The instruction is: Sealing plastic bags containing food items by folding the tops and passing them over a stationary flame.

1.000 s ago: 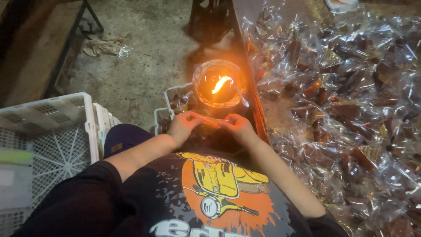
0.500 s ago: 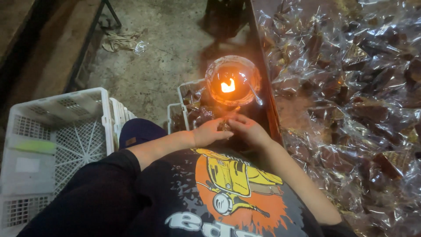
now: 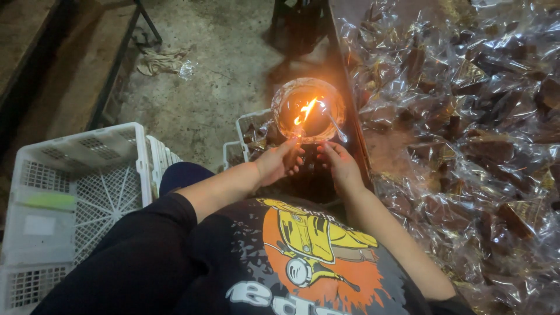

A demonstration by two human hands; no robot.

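Note:
A round glass bowl lamp (image 3: 291, 96) with an orange flame (image 3: 304, 111) sits at the edge of the table. A thin metal rod (image 3: 335, 125) leans in the bowl. My left hand (image 3: 279, 163) reaches up to the bowl's near rim. Its fingertips pinch a small clear packet (image 3: 293, 140) just below the flame. My right hand (image 3: 339, 166) is beside it, a little to the right, with its fingers curled toward the packet. Whether the right hand touches the packet is hidden in the glow.
A deep pile of clear-wrapped brown pieces (image 3: 466, 134) covers the table on the right. A small white basket (image 3: 248, 125) with wrapped pieces stands below the lamp. White plastic crates (image 3: 76, 198) stand on the left, on the concrete floor (image 3: 204, 76).
Both hands have lifted from my lap toward the lamp. They were pinched together and are now slightly apart, with the left fingertips at the flame.

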